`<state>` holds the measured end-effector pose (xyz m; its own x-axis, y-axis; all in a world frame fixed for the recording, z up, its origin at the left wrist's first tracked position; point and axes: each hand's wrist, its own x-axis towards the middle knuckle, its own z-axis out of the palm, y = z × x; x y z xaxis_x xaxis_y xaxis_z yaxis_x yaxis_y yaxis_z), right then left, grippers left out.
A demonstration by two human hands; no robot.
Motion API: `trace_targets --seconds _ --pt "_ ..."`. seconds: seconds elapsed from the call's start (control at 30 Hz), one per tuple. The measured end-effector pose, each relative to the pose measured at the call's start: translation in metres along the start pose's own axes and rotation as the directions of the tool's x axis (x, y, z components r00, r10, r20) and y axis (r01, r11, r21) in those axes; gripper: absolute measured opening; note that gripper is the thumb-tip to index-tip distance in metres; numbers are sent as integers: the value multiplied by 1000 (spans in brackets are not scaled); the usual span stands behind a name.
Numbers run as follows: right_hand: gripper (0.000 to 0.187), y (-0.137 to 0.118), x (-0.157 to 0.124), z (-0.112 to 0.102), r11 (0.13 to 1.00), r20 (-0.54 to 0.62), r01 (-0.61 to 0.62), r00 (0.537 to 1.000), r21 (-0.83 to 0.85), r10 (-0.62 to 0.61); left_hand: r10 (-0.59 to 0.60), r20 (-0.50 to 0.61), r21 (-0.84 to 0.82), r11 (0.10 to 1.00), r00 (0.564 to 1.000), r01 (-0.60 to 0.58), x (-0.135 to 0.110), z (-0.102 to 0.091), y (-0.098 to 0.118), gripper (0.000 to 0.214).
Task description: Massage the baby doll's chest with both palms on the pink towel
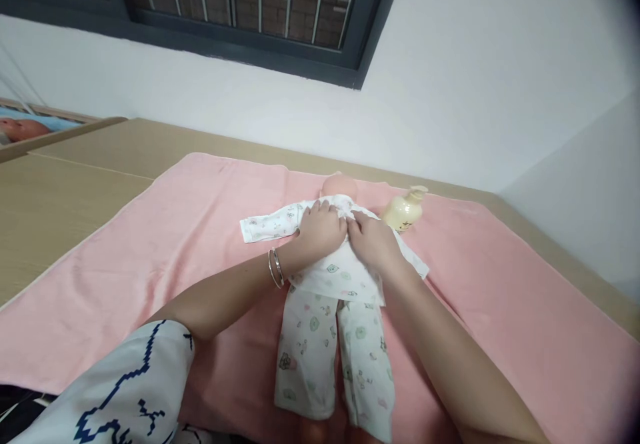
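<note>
On its back on a pink blanket lies a baby doll, its head at the far end. It wears a white printed shirt and matching pants. My left hand rests on the shirt's chest, fingers stretched out and slightly apart. Beside it, my right hand has thumb and forefinger close together on the cloth at the middle of the chest; its other fingers are mostly hidden. One shirt sleeve reaches out to the left, and the other slants down to the right.
A pump bottle of pale yellow liquid stands on the blanket, right of the doll's head. The wooden table extends left and behind the blanket, up to a white wall with a dark-framed window. Another doll lies far left.
</note>
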<state>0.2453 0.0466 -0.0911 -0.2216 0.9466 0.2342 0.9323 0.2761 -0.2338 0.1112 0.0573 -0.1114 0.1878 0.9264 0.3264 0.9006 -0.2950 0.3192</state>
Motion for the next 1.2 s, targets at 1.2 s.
trace_targets --seconds 1.2 --pt "40 5 4 20 983 -189 175 969 61 -161 10 -110 -61 998 994 -17 7 16 -16 41"
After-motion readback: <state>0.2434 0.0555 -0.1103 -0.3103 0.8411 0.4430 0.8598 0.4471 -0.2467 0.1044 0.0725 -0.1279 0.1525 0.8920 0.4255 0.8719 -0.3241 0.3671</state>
